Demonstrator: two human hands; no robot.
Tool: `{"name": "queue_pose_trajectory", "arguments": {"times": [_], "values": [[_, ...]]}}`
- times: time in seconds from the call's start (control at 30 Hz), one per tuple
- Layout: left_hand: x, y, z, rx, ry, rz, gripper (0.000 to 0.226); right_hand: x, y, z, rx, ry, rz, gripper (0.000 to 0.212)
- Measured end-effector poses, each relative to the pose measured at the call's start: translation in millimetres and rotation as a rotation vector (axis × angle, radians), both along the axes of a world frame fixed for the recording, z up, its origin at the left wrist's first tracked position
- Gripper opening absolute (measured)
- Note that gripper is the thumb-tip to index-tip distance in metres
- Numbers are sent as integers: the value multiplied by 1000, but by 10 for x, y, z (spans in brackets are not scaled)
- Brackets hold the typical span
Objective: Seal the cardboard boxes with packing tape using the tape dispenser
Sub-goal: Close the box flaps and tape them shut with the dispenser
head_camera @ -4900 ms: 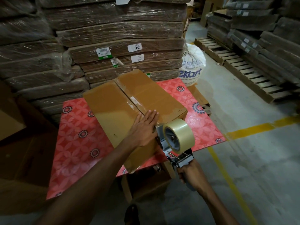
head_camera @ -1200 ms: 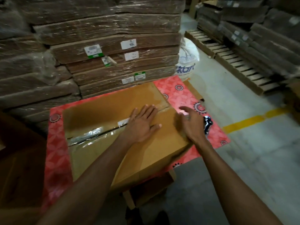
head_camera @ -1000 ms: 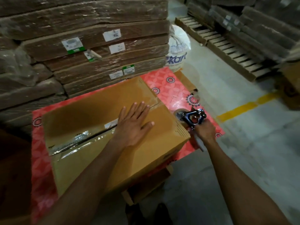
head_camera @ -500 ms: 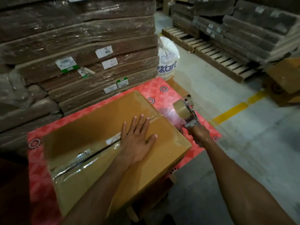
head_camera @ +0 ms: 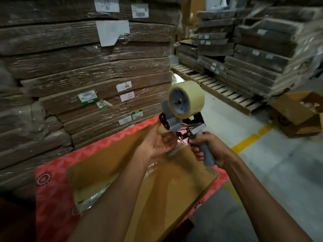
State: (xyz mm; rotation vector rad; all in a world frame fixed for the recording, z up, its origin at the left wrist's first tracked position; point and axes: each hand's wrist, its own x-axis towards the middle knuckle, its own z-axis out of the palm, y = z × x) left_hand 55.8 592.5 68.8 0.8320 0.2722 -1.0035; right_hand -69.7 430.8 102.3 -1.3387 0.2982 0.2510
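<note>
Cardboard box [head_camera: 162, 193] on the red table [head_camera: 50, 203], tape [head_camera: 90, 199] glinting on its near-left seam; sealing likely unfinished. Above its far-right edge is the tape dispenser [head_camera: 183, 109], its handle gripped by the right hand [head_camera: 209, 149]. The left hand [head_camera: 157, 144] is cupped beneath; whether it pinches tape is unclear.

Lower centre: cardboard box [head_camera: 166, 193] on table [head_camera: 52, 203] | centre, above box: tape dispenser [head_camera: 183, 109] in our right hand [head_camera: 209, 149], our left hand [head_camera: 157, 145] just left of it | upper left, behind table: cardboard stacks [head_camera: 78, 67] | upper right: pallets [head_camera: 222, 88]

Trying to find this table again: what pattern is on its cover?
Red cover with a pale leaf lattice and round dark medallions; head view shows it.
</note>
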Motion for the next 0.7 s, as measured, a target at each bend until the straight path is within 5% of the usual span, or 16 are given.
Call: {"name": "queue_pose_trajectory", "arguments": {"times": [0.13,0.33,0.47,0.6,0.7], "values": [[27,218,-89,70,-29,37,12,-72,126,-144,-45,-37,-20,15],[60,270,-195,140,-132,-10,18,-141,157,-379,-56,-26,-31,15],[127,188,-263,126,-81,-40,44,-140,58,-462,-47,-55,-18,16],[199,66,-282,217,-164,-86,18,-82,-71,-491,-82,-56,-60,37],[366,-24,-287,296,-325,-126,18,12,-149,-484,-125,-53,-77,31]]}}
